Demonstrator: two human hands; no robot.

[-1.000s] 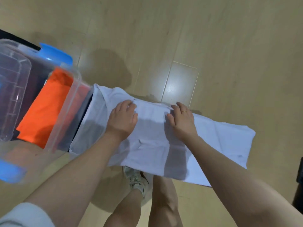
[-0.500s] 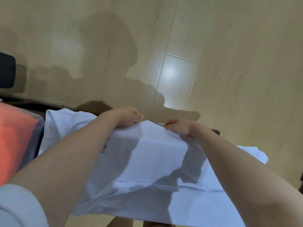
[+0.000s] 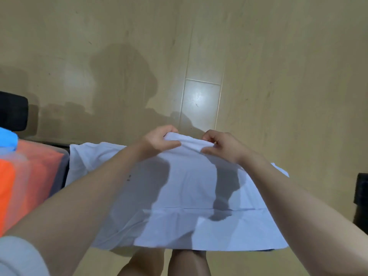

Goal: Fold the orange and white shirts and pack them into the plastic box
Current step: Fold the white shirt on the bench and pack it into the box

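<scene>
- Grip first: the left hand (image 3: 159, 139) and right hand (image 3: 223, 147) each pinch the far edge of the white shirt (image 3: 191, 188), fingers (image 3: 209, 136) curled over a bunched ridge of cloth held between the two hands. The hands sit close together near the middle of that edge, so the outer ends hang unsupported.
- Sagging corners look the likeliest fault: with both pinches so central, the left and right ends of the shirt may droop or trail when the edge is carried over, leaving a crooked fold.
- Bunching is a second risk. The cloth between the hands is already gathered, and if it is laid down that way a lump may be trapped inside the fold.
- Position of the shirt: it lies spread on the floor (image 3: 278, 76) in front of the person, its near hem above the knees, its left end just beside the box (image 3: 61, 168).
- That left end could catch on or drag against the box wall as the edge moves, pulling the layers out of line.
- The orange shirt (image 3: 12, 180) already sits in the box at the left edge of view; how much room remains above it cannot be told, so an oversized white bundle might not fit flat.
</scene>
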